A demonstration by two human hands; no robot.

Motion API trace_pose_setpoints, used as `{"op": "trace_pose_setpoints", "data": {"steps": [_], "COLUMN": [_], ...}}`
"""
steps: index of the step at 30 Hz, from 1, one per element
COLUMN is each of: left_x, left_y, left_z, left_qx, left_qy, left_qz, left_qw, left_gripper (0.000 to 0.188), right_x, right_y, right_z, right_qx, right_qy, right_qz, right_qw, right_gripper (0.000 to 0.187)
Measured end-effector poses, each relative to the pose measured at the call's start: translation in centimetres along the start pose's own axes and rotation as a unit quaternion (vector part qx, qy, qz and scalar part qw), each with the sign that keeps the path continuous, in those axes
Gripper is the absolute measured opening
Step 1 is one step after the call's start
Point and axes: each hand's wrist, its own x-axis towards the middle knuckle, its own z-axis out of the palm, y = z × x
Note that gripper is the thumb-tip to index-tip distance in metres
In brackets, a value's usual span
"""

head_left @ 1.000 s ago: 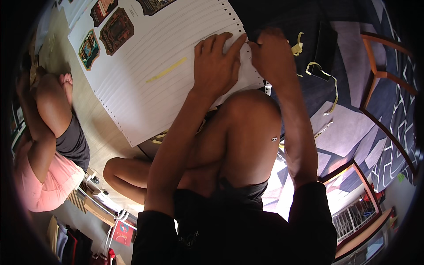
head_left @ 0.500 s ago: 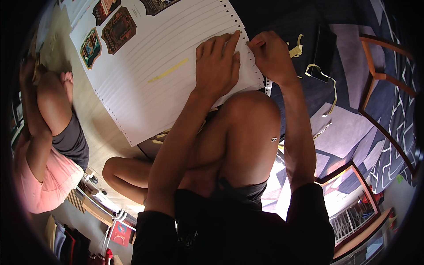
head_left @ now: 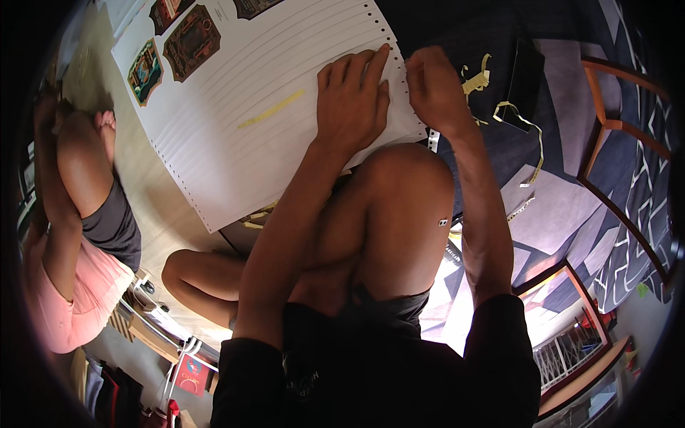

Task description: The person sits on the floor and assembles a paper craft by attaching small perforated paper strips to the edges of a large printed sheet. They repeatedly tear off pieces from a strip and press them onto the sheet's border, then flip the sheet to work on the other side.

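A large white sheet of lined paper (head_left: 214, 160) with punched holes along its edges lies in front of me. My left hand (head_left: 349, 103) rests flat on its right part, palm down and fingers extended. Beside the sheet's right holed edge, my right hand (head_left: 435, 89) is closed in a pinch; whatever its fingertips hold is hidden. A thin yellow strip (head_left: 271, 110) lies on the sheet, left of my left hand. Dark ornate cards or labels, one brown (head_left: 192, 43) and one green (head_left: 145, 73), sit at the sheet's far left.
Crumpled yellow scraps (head_left: 477, 82), a curled yellow strip (head_left: 540, 146) and a flat black object (head_left: 524, 82) lie on the dark patterned surface to the right. A wooden frame (head_left: 606, 124) stands farther right. Another person in a pink top (head_left: 89, 289) sits at the left.
My right hand has turned slightly and its fingertips have drawn a little away from the sheet's edge. My left hand stays nearly in place on the paper.
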Motion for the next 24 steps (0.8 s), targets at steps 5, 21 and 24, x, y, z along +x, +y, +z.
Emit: {"op": "trace_pose_setpoints", "data": {"steps": [5, 21, 24], "left_x": [0.03, -0.06, -0.05], "left_y": [-0.03, -0.06, 0.07], "left_z": [0.16, 0.28, 0.26], "left_qx": [-0.003, -0.005, -0.005], "left_qy": [0.001, 0.009, 0.006], "left_qz": [-0.001, 0.001, -0.005], "left_qw": [1.0, 1.0, 1.0], "left_gripper": [0.056, 0.055, 0.054], "right_x": [-0.03, 0.0, -0.1], "right_y": [0.29, -0.53, -0.57], "right_z": [-0.12, 0.49, 0.59], "right_qx": [0.028, -0.053, -0.066], "right_qy": [-0.01, -0.019, -0.015], "right_qz": [-0.012, 0.013, 0.01], "right_qw": [0.999, 0.998, 0.998], "right_gripper": [0.007, 0.012, 0.011]}}
